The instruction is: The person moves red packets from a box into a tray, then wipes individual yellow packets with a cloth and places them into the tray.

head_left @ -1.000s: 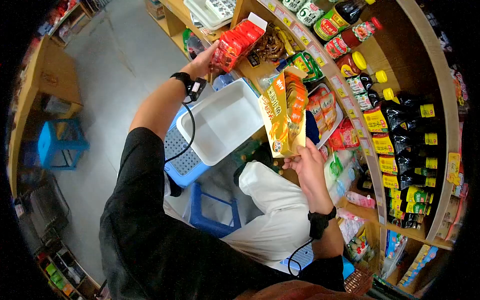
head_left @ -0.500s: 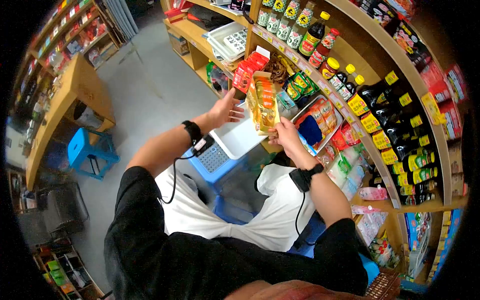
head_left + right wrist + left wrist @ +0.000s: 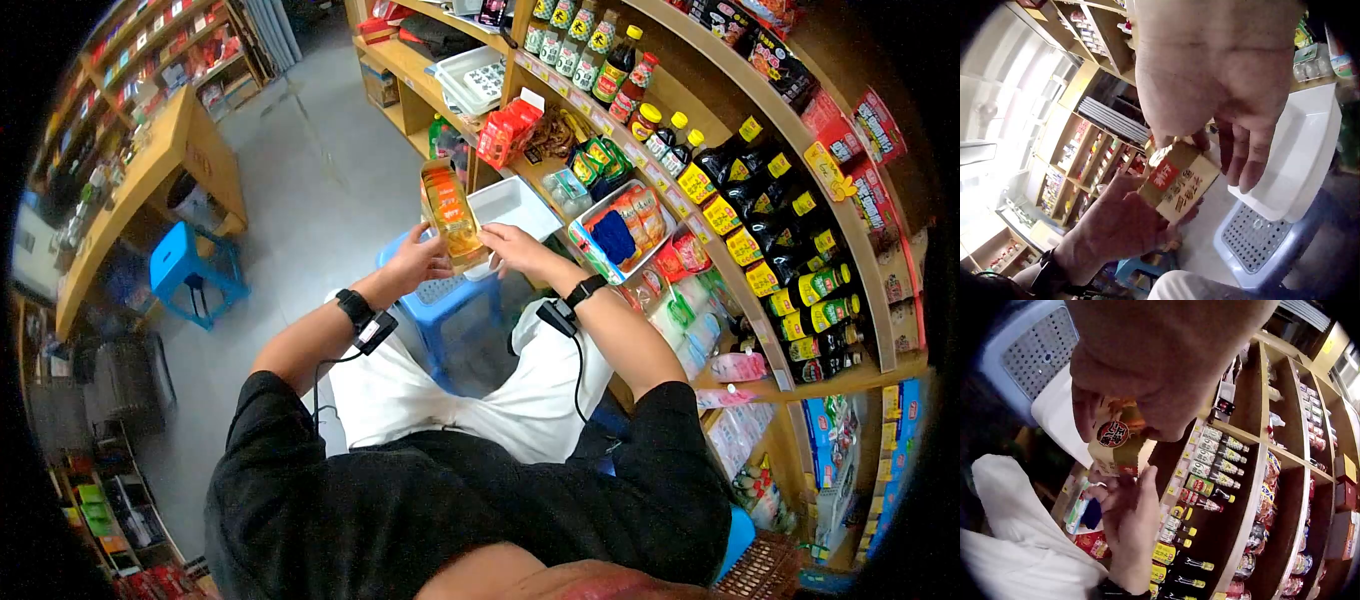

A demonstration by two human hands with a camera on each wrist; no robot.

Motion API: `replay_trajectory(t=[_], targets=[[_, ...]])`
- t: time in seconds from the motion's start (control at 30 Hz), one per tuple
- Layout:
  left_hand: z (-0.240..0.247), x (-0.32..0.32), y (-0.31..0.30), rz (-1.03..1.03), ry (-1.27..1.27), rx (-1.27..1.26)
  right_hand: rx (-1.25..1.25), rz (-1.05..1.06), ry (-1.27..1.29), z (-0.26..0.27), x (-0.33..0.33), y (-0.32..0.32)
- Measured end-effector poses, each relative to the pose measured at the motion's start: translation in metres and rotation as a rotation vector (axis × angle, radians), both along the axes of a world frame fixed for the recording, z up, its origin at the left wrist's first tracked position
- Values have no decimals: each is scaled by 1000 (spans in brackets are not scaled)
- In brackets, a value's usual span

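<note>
Both hands hold a yellow open-topped snack box (image 3: 452, 218) with orange packets inside, above the white tub and in front of the knees. My left hand (image 3: 418, 258) grips its left side near the lower end. In the right wrist view, that hand's fingers (image 3: 1124, 187) curl along the carton (image 3: 1179, 181). My right hand (image 3: 513, 248) pinches the lower right corner, its other fingers hanging down beside the box. Below is the white tub (image 3: 515, 205) on a blue stool (image 3: 440, 300). A red box of packets (image 3: 508, 130) stands on the shelf.
Shelves of sauce bottles (image 3: 735, 240) curve along the right. A tray of orange packets (image 3: 640, 215) with a dark blue cloth-like item lies at the shelf's front. Another blue stool (image 3: 195, 270) and a wooden counter (image 3: 140, 190) stand on the left.
My left hand let go of the red box, left on the shelf, and came to the yellow box. My right hand carried the yellow box left, away from the shelf; now both hold it.
</note>
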State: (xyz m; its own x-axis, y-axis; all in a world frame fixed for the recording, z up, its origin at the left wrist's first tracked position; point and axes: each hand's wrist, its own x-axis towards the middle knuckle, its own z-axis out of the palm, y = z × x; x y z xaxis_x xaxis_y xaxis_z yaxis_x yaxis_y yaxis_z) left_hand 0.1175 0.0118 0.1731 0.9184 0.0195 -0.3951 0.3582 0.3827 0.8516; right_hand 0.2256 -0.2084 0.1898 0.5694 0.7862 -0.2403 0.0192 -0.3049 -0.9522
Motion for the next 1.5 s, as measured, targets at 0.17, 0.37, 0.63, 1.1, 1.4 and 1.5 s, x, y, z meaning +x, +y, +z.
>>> replay_trajectory(t=[0.17,0.37,0.63,1.1,1.4,1.5], targets=[[-35,-33,6,95,18,71,-140,-73,-265,-26,33,-33],[-66,-60,9,191,56,43,-256,-421,-293,-21,58,-74],[-115,-71,30,203,199,19,50,-890,391,-47,134,-129],[-147,-74,40,147,244,38,-953,-857,-727,-118,180,-189],[-134,-68,34,147,205,31,-992,-729,-856,-100,180,-192],[-139,-70,31,162,205,16,-831,-760,-772,-72,164,-184]])
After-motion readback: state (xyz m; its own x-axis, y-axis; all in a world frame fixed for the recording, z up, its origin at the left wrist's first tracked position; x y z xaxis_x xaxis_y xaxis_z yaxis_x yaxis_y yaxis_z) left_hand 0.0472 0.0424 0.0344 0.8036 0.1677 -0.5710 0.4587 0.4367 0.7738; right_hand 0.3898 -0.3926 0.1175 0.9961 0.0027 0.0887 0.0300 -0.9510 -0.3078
